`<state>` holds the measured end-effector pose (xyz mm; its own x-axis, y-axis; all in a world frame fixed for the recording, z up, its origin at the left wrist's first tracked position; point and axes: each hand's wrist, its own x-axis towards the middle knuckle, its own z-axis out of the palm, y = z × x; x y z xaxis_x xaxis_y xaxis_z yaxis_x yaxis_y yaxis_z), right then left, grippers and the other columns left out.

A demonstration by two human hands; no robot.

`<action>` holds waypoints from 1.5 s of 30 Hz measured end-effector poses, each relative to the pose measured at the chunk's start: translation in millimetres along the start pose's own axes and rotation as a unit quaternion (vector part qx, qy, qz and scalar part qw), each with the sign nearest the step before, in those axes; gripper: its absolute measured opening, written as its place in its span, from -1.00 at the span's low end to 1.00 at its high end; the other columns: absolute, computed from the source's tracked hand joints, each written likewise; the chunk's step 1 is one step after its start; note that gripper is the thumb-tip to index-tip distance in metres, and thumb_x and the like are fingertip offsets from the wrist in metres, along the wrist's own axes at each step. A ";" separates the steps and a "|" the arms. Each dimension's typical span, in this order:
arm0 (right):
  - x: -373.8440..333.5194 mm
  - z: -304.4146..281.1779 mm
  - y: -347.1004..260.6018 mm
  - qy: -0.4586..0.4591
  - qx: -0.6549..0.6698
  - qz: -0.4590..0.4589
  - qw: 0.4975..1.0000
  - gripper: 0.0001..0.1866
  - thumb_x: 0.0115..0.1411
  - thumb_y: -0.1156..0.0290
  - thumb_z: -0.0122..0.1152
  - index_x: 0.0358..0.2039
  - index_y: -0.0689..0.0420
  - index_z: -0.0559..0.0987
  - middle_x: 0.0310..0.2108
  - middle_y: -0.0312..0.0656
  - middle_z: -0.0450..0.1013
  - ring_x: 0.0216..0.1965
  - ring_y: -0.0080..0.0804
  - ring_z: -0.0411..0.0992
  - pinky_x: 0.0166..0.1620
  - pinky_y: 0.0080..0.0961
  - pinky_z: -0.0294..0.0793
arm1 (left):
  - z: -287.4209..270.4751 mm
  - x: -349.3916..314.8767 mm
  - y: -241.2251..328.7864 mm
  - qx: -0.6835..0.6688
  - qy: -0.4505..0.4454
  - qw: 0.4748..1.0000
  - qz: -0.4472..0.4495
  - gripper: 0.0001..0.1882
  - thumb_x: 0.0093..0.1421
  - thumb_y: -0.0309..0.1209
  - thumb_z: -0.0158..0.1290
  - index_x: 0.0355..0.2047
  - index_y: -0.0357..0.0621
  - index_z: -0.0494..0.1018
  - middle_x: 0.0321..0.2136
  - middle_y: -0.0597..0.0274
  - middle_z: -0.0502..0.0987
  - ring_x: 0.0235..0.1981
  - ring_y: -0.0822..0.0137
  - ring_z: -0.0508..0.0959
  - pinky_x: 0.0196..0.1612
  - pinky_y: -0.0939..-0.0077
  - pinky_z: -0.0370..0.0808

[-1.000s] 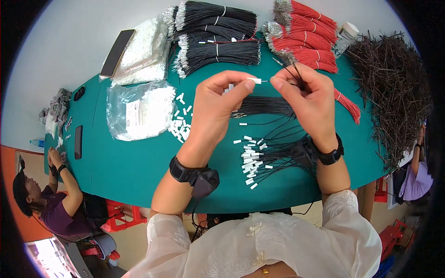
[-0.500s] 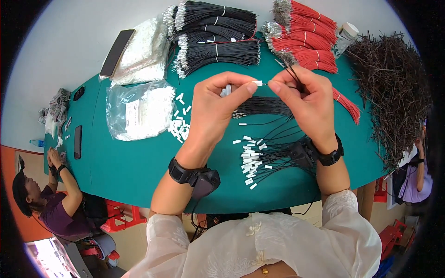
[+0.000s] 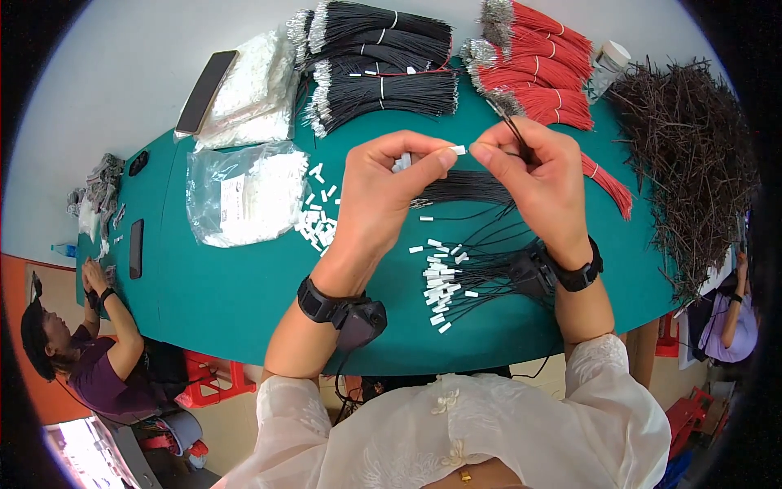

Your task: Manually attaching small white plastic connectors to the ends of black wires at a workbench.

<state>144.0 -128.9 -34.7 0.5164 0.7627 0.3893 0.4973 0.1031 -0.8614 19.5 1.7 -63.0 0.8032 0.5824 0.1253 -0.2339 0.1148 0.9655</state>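
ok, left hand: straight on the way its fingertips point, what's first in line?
Likely the right hand, at its pinching fingers, just beyond the white connector that the left hand holds out. Single view, so depth alignment is unclear.

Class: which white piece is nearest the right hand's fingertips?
The white piece pinched by the left hand, jutting toward the right hand; the others sit farther off, like the loose scatter beside the clear bag.
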 end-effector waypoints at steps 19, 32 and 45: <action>4.0 -29.1 7.6 -0.137 -0.162 -0.078 0.974 -0.76 0.25 0.38 0.07 -0.45 0.31 0.48 -0.57 0.03 0.38 -0.58 0.01 0.30 -0.51 -0.34 0.25 | -13.5 0.9 13.3 0.273 -0.156 0.948 -0.057 -0.84 0.04 -0.40 0.26 -0.45 -0.24 0.55 -0.60 0.43 0.41 -0.52 0.64 0.34 -0.46 0.72 0.26; 5.3 -8.7 -0.4 -0.132 -0.013 0.077 0.988 -0.83 0.32 0.42 0.00 -0.35 0.26 0.46 -0.56 -0.40 0.30 -0.58 -0.72 0.13 -0.52 -0.70 0.12 | -14.6 13.6 -1.3 -0.354 0.048 0.916 -0.183 -0.72 0.24 -0.54 -0.05 -0.04 -0.35 0.30 -0.34 0.17 0.46 -0.48 0.49 0.38 -0.47 0.68 0.31; 7.3 -5.2 10.6 -0.003 0.021 0.003 1.000 -0.88 0.14 0.53 0.25 -0.31 0.30 0.60 -0.63 -0.49 0.29 -0.58 -0.82 0.12 -0.54 -0.75 0.03 | -3.6 7.1 -2.8 -0.327 -0.008 0.931 -0.163 -0.71 0.28 -0.55 -0.09 0.00 -0.40 0.28 -0.26 0.09 0.46 -0.50 0.53 0.31 -0.50 0.74 0.27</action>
<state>156.7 -125.5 -39.3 0.5150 0.7677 0.3813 0.4636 0.1246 -0.8772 23.8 8.5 -65.6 0.8970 0.4188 -0.1413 -0.2556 0.7524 0.6071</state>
